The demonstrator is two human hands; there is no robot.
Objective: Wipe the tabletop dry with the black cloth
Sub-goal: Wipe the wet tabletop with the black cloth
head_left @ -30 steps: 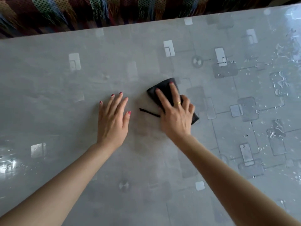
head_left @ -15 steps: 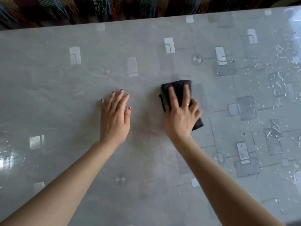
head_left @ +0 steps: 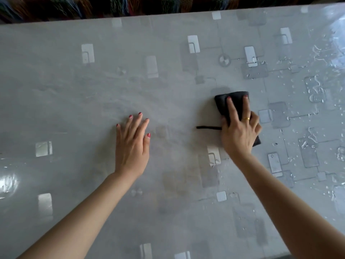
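Black cloth (head_left: 223,102) at 3 o'clock of table (head_left: 74,101) centre, pressed flat under right hand (head_left: 238,128); its grip is fingers extended. Left hand (head_left: 131,144) flat, empty. Mid-wipe; droplets (head_left: 315,88) further toward 3 o'clock likely next.

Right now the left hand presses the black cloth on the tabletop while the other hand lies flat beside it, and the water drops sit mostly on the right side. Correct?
Not quite: the head view shows the right hand pressing the black cloth on the tabletop, while the left hand lies flat beside it. The water drops do sit mostly on the right side.
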